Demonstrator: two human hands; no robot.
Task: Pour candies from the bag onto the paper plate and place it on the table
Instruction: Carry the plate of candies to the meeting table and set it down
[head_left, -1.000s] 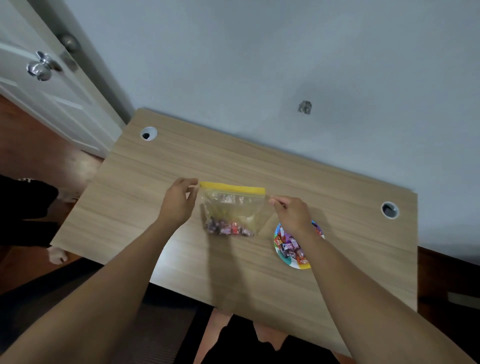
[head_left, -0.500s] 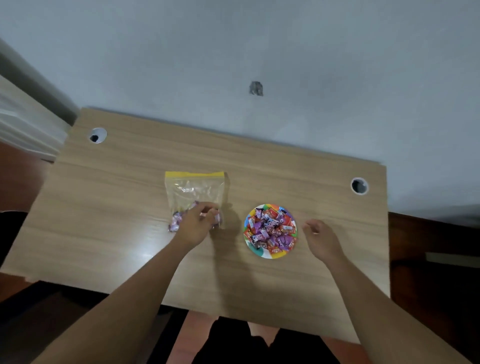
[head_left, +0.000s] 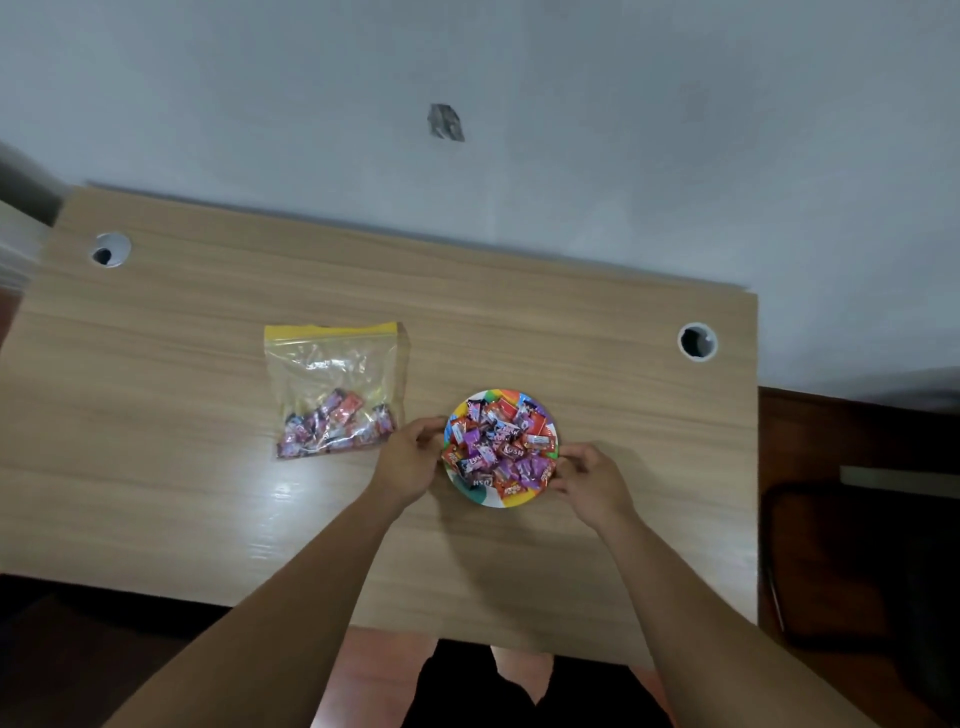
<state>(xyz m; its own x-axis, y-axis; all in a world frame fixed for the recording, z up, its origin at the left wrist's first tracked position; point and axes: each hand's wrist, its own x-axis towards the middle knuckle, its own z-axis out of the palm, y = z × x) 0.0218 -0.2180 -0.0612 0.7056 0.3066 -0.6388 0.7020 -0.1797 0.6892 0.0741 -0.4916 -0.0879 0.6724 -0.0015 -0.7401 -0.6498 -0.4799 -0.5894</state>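
The bag (head_left: 335, 389) now lies released on the table (head_left: 156, 415), left of the paper plate (head_left: 491, 498). Both hands have moved in: left hand (head_left: 410, 462) and right hand (head_left: 592, 480) apparently pinch its rim, candies (head_left: 498, 449) heaped on it; pouring looks finished.

Grey wall (head_left: 623, 130) with a dark scuff (head_left: 445, 122), two round cable holes (head_left: 697, 341), dark floor (head_left: 857, 545)

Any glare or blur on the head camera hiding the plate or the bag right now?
Head view: a glare patch sits on the table below the bag, clear of both; the plate and its candies read sharp between the left hand and right hand; the frame's left edge is smeared, and wide-angle distortion bends the table edges.
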